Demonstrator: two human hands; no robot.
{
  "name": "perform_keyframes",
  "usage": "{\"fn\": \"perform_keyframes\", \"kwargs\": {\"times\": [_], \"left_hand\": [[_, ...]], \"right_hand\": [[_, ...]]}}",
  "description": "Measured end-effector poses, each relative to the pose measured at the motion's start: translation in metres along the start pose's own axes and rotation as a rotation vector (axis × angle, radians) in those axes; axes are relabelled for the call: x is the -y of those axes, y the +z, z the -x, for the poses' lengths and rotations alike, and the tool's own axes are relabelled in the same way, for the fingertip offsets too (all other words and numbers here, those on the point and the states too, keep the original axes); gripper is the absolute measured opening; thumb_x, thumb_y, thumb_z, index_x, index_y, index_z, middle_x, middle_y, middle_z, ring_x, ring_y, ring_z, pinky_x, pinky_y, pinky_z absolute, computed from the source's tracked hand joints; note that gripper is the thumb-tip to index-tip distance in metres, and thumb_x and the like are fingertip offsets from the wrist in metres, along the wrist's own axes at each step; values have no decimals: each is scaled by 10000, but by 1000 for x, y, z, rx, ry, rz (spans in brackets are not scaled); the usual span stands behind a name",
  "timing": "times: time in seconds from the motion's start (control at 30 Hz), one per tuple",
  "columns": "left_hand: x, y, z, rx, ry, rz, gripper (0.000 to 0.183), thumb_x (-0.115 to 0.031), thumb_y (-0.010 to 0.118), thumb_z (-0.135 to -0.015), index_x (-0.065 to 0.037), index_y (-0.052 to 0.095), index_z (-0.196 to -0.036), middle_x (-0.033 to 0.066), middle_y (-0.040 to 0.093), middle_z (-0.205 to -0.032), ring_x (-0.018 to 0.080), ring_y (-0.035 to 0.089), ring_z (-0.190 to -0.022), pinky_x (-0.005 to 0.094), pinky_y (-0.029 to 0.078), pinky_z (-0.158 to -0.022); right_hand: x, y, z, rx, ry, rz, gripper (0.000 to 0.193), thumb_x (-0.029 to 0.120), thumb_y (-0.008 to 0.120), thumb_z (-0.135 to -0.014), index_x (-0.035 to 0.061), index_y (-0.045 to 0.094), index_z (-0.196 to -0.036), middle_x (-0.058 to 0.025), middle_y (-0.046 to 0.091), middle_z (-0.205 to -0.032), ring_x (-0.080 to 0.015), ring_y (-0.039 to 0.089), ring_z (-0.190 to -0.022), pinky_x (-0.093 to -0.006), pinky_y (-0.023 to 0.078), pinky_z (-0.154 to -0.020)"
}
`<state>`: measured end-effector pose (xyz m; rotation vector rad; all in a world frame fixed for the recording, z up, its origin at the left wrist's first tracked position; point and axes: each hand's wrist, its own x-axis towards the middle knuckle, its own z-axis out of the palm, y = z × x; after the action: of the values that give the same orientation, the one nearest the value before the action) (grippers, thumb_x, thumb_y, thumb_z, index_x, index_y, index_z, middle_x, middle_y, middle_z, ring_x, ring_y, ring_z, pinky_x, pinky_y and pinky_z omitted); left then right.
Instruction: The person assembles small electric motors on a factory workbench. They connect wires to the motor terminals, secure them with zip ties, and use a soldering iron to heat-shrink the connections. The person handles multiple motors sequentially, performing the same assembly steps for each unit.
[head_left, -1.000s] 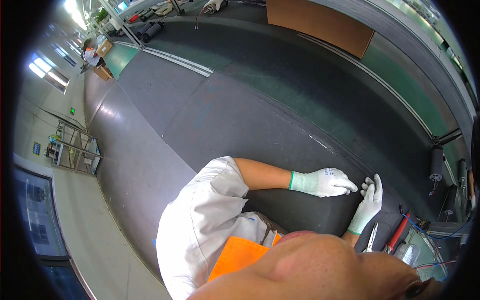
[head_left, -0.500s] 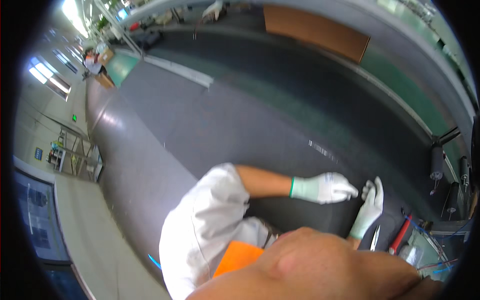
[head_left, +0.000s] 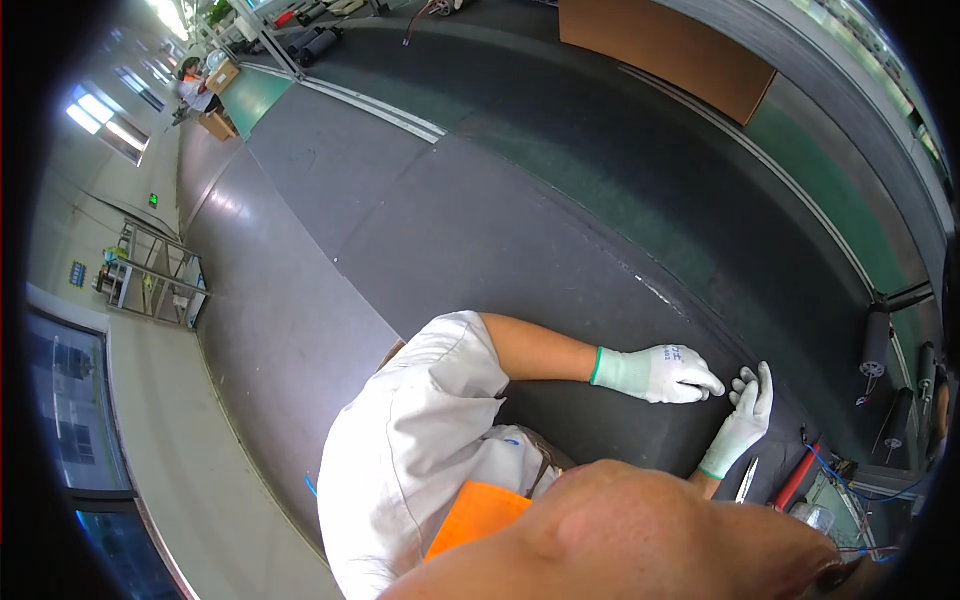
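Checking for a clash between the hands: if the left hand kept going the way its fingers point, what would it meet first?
Most likely the right hand. The left hand points across the dark mat at the right fingertips, a small gap away.

1 head view — close, looking down, seemingly tilted, over the dark bench [head_left: 560,250].

Brown board [head_left: 665,45] lying at the far side past the green strip [head_left: 840,190]. Red-handled tool [head_left: 795,480] and metal tweezers [head_left: 747,480] sitting side by side at lower right. Metal rack [head_left: 155,275] standing left; another person [head_left: 192,85] working far off.
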<state>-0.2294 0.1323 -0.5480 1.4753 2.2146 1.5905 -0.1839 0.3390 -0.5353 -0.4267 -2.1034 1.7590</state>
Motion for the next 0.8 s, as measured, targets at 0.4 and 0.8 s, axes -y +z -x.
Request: {"fn": "perform_keyframes", "kwargs": {"times": [0.4,0.8], "left_hand": [[2,0,2,-5,2,16,344,-168,560,-979,-67,659,-1293,93,716,-1068,294,662,-1014,425,500,-934],[-3,-1,0,3,-43,68,360,-184,562,-974,-78,654,-1305,99,715,-1080,303,656,-1035,430,492,-955]], "right_hand": [[6,3,3,-17,17,-42,368,50,483,-1052,-11,588,-1399,-89,707,-1130,-78,621,-887,-219,497,-769],[0,0,1,-8,25,-63,368,42,481,-1052,-20,582,-1400,-92,706,-1127,-76,616,-888,-216,491,-763]]}}
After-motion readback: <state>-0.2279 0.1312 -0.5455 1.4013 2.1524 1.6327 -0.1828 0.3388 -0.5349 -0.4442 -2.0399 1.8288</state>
